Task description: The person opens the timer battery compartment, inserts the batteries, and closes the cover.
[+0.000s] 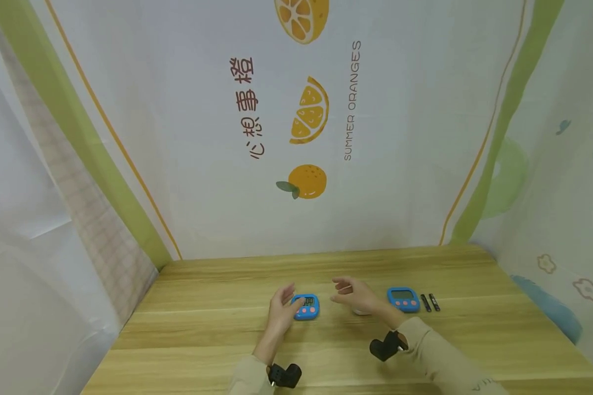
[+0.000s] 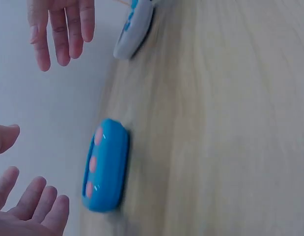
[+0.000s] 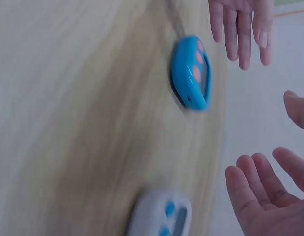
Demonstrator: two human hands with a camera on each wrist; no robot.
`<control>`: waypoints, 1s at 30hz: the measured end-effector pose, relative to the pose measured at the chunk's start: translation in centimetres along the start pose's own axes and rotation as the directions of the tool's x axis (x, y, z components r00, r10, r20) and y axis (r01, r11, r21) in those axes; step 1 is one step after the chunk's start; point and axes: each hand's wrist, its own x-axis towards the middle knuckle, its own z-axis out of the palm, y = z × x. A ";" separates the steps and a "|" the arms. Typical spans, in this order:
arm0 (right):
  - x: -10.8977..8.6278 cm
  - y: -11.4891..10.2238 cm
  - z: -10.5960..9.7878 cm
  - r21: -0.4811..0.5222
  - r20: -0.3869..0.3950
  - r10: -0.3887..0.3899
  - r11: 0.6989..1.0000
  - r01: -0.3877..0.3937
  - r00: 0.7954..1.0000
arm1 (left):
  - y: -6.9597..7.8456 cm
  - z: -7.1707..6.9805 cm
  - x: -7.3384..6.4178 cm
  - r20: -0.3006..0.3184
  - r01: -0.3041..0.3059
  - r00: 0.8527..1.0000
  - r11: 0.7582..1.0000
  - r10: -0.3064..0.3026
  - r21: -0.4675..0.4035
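A blue digital timer [image 1: 311, 314] with pink buttons lies on the table just right of my left hand [image 1: 280, 312], whose thumb overlaps its display in the head view. The left fingers are spread and relaxed, holding nothing. My right hand [image 1: 359, 297] hovers over a white timer [image 1: 362, 312], which it mostly hides in the head view. In the right wrist view that white timer [image 3: 159, 216] shows blue buttons, and the right fingers are loosely extended with nothing in them. Both wrist views show the palms facing each other above the table.
Right of my right hand lies a second blue timer [image 1: 403, 299] with a blank display. Two small black batteries [image 1: 430, 303] are beside it. The wooden table [image 1: 217, 323] ends at a white curtain [image 1: 202, 164] printed with oranges, with more cloth on both sides.
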 end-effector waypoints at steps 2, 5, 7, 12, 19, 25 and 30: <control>-0.4 -0.1 -1.2 -0.004 0.010 -0.009 1.000 0.009 1.000 | 0.7 0.5 0.1 0.022 -0.026 0.999 1.000 0.026 -0.013; -1.0 0.1 -2.8 -0.018 0.013 0.004 1.000 -0.003 1.000 | 1.8 1.3 0.2 0.041 -0.081 0.996 0.997 0.081 0.002; -1.5 0.4 -3.6 -0.048 -0.005 0.017 0.999 -0.017 1.000 | 3.0 2.0 0.0 0.053 -0.104 0.993 0.995 0.104 -0.004; -2.4 2.1 -5.1 -0.111 -0.078 0.044 0.992 -0.053 0.996 | 5.5 3.8 -0.5 0.099 -0.112 0.988 0.993 0.115 -0.036; -3.5 4.4 -5.7 -0.103 -0.160 0.079 0.990 -0.097 0.984 | 3.1 7.5 0.1 0.104 -0.063 0.992 0.998 0.065 -0.022; -4.2 5.3 -5.0 -0.064 -0.169 0.131 0.988 -0.143 0.977 | 0.3 9.9 0.1 0.135 -0.025 0.991 1.000 0.026 -0.005; -4.5 5.6 -4.0 -0.022 -0.155 0.148 0.988 -0.153 0.977 | -0.4 10.7 -0.5 0.153 0.039 0.988 0.999 -0.038 -0.003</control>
